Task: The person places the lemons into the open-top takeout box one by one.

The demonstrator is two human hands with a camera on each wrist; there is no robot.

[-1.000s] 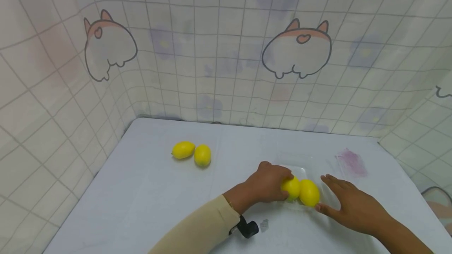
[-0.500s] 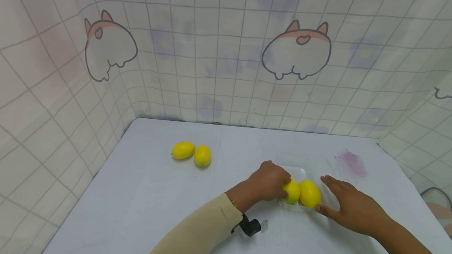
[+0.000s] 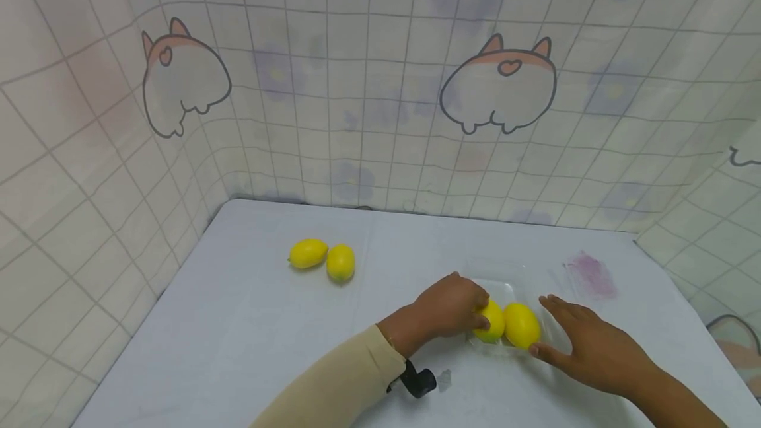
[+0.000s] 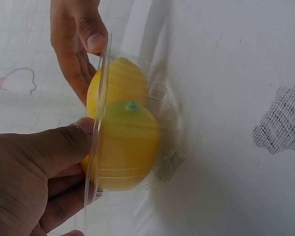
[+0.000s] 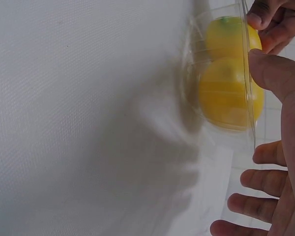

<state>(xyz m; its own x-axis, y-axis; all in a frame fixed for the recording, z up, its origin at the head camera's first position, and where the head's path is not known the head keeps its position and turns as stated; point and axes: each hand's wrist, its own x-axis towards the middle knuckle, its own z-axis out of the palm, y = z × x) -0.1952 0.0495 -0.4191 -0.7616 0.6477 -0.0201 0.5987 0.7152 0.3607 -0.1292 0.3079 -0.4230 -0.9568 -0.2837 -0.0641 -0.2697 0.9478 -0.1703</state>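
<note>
Two yellow lemons sit side by side in a clear plastic container, the left lemon [image 3: 492,322] touching the right lemon [image 3: 522,325]. My left hand [image 3: 450,307] holds the left lemon between thumb and fingers, inside the rim of the clear container [image 4: 104,73]. Its green tip shows through the wall in the left wrist view. My right hand [image 3: 600,349] stays at the container's right side, fingers spread and fairly straight. In the right wrist view its thumb [image 5: 273,73] lies at the rim beside the right lemon, while the other fingers extend past the container.
Two more lemons lie farther back on the white table [image 3: 238,335]: one on its side [image 3: 308,253], the other lemon [image 3: 341,263] close beside it. A pinkish stain [image 3: 591,274] marks the tabletop at right. Patterned curtain [image 3: 380,84] surrounds the back and sides.
My left hand has shifted slightly with its lemon, which sits a touch lower toward the near side of the container. The right hand and the two far lemons look unmoved.
</note>
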